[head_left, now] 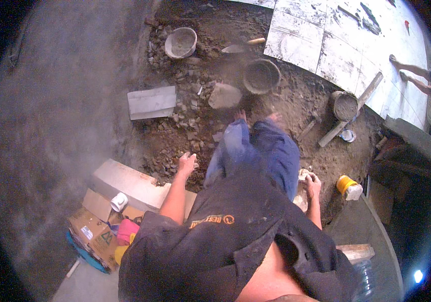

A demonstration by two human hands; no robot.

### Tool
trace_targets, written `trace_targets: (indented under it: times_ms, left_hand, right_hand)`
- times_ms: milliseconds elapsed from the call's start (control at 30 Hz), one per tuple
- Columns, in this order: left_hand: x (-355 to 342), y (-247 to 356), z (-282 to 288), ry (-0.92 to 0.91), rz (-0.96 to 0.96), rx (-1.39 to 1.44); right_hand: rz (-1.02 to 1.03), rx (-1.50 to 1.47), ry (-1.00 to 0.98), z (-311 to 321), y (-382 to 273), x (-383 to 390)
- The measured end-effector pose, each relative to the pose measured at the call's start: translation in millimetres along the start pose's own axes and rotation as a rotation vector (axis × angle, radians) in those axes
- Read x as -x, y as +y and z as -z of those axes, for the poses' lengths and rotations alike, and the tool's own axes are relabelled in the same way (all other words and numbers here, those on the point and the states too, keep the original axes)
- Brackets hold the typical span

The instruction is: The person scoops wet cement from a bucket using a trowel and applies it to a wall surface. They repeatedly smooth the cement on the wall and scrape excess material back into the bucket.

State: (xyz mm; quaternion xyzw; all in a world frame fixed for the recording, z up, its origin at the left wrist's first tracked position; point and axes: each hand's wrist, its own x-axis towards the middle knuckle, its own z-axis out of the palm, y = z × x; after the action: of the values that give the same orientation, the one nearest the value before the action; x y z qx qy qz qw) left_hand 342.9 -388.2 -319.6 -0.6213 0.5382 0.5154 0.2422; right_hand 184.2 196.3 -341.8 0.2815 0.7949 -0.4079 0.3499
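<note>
My left hand (pixel 187 164), at the left of my blue-clad legs, has its fingers closed around a small pale broken piece (pixel 193 156), above the rubble (pixel 167 161). At the other side of my legs, my right hand (pixel 312 183) grips a pale broken chunk (pixel 302 175); another pale piece (pixel 300 201) is just below it. To the right of that hand stands a yellow container (pixel 346 183) beside a whitish lump (pixel 354 193).
Buckets (pixel 262 75), a pale board (pixel 151 102), a trowel (pixel 234 49) and a long bar (pixel 331 132) lie ahead on dirt. A tiled floor (pixel 296 30) runs along the upper right, with another person's legs (pixel 412 75). Cardboard boxes (pixel 87 234) are at lower left.
</note>
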Motion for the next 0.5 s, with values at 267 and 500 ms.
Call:
trace_targets:
  times_ms: [267,500]
  left_hand:
    - [-7.8,38.6,30.4,0.172,0.027,-0.143]
    - [43.2,46.8,12.1,0.241,-0.045,-0.602]
  right_hand:
    - [0.027,0.090,-0.099,-32.2,-80.5,-75.6]
    - [-0.077,-0.237,-0.095,-38.5,-140.9,-158.6]
